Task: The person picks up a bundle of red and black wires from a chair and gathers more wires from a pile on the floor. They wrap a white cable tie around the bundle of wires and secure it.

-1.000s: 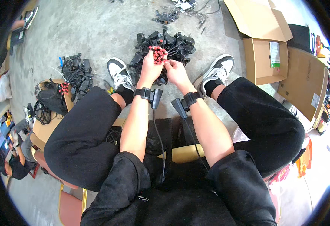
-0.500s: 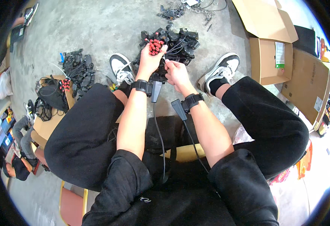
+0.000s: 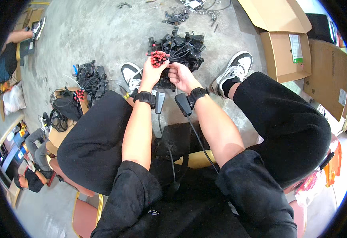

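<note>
A seated person's left hand (image 3: 151, 73) is closed around a bunch of red-tipped wires (image 3: 158, 58). Just to its right, the right hand (image 3: 180, 76) pinches wires (black ones) leading from the bunch. Farther off, a pile of black connectors (image 3: 181, 45) lies on the concrete floor (image 3: 102, 35), between the person's shoes.
</note>
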`<state>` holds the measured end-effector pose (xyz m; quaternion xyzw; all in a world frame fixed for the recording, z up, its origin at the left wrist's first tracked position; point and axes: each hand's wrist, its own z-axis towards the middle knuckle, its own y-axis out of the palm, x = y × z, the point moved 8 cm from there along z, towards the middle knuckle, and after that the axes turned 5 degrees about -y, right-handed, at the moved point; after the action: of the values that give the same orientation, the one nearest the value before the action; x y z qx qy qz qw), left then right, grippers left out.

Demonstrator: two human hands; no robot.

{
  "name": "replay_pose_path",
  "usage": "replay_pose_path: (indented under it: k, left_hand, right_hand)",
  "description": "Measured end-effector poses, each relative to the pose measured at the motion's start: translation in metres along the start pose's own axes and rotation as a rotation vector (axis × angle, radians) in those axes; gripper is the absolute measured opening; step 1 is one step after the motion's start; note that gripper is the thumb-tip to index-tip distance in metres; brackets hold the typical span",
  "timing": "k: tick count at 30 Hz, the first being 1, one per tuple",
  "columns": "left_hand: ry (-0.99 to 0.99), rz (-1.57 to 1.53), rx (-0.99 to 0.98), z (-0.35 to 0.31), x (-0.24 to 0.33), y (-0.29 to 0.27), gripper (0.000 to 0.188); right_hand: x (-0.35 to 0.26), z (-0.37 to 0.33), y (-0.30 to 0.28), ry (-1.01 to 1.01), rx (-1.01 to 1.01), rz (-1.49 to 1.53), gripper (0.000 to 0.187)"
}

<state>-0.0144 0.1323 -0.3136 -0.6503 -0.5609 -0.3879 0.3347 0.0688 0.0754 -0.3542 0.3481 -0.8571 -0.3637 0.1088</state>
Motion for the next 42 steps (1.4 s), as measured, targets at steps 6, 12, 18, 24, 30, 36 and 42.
replay_pose_path:
  k: [6,12,18,24,30,36,42]
  left_hand:
    - [-0.043,-0.031,0.021,-0.009,0.014,-0.008,0.069]
    - [0.145,0.001,0.122,-0.004,0.065,-0.04,0.055]
    - [0.013,0.639,-0.014,0.017,0.073,-0.01,0.026]
    - [0.063,0.502,0.173,0.009,0.08,-0.032,0.016]
    - [0.245,0.977,0.091,0.0,0.12,0.013,0.018]
    - [0.323,1.405,-0.341,0.01,0.106,0.08,0.024]
    - [0.094,1.631,-0.436,0.026,0.057,0.076,0.027]
  right_hand:
    - [0.005,0.004,-0.005,-0.072,0.014,0.095,0.016]
    - [0.008,0.002,-0.001,-0.092,0.037,0.169,0.018]
    - [0.006,-0.004,0.002,-0.048,-0.014,0.175,0.023]
    - [0.013,0.0,0.008,-0.024,-0.007,0.372,0.027]
    - [0.021,-0.002,0.008,0.039,0.085,0.391,0.026]
    - [0.031,0.0,0.004,-0.034,-0.051,0.522,0.031]
    - [0.024,-0.002,0.014,0.023,-0.096,0.605,0.042]
